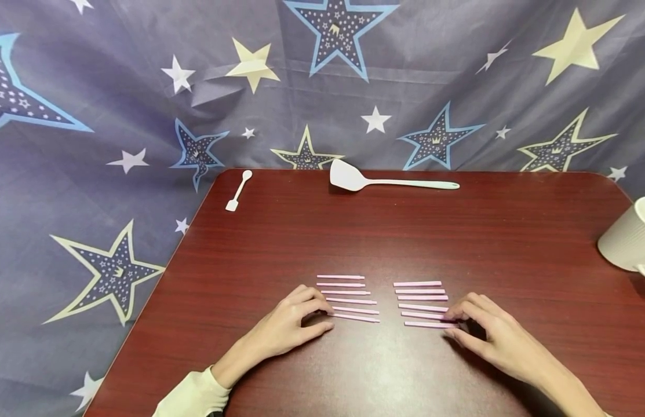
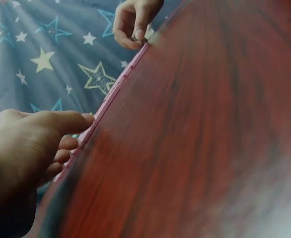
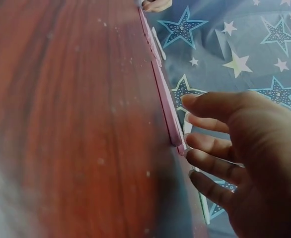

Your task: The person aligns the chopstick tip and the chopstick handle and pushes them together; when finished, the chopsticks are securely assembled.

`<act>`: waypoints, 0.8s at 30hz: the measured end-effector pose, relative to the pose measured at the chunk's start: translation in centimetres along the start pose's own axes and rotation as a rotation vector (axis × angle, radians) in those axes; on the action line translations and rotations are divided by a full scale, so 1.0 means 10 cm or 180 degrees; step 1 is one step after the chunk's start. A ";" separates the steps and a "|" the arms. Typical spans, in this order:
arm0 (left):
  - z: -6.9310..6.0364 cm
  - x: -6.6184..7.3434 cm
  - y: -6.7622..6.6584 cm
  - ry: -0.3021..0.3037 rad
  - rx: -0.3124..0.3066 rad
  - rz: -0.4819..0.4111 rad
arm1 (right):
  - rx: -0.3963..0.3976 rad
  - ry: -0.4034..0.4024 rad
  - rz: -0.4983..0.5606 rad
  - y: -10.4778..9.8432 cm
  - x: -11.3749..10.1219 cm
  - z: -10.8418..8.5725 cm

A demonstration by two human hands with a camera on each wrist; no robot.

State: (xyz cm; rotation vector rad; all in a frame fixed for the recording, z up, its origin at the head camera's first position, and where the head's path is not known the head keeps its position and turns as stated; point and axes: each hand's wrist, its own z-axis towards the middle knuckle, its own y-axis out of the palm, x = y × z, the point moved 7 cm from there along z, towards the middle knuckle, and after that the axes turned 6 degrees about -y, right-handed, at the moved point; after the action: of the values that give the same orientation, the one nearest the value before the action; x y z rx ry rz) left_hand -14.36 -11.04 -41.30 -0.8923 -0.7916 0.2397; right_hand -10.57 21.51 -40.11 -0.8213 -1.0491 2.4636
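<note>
Two groups of thin pink sticks lie in rows on the table, the left group [image 1: 348, 293] and the right group [image 1: 421, 292]. Each stick on the left has a narrower right end. My left hand [image 1: 293, 319] rests at the left ends of the nearer left sticks, thumb apart from the fingers. At the right ends of the nearer right sticks is my right hand [image 1: 489, 330], its fingertips touching or almost touching them. In the right wrist view, the right hand [image 3: 250, 139] has its fingers loosely spread. The left wrist view shows the left thumb [image 2: 68, 120] extended beside the sticks.
Along the back of the dark red wooden table [image 1: 489, 231] lie a white spatula [image 1: 348, 176] with a pale green handle end and a small double-ended white spatula [image 1: 239, 191]. A white mug [image 1: 627, 240] stands at the right edge. A star-patterned cloth [image 1: 312, 104] hangs behind.
</note>
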 end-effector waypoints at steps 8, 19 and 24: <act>-0.03 -0.02 0.04 -0.0056 0.0190 0.0050 | 0.0001 0.0061 -0.0069 0.01 -0.01 -0.03; -0.02 -0.03 0.06 -0.0074 0.0263 0.0065 | -0.0029 -0.0010 -0.0213 0.07 -0.02 -0.03; -0.01 -0.03 0.07 -0.0118 0.0238 0.0078 | -0.0026 -0.0101 -0.0232 0.10 -0.04 -0.01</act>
State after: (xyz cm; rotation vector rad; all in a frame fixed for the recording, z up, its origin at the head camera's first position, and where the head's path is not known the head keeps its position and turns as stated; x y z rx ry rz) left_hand -14.39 -10.86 -42.01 -0.8293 -0.8013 0.3063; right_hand -10.33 20.67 -40.76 -0.7356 -1.0815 2.4203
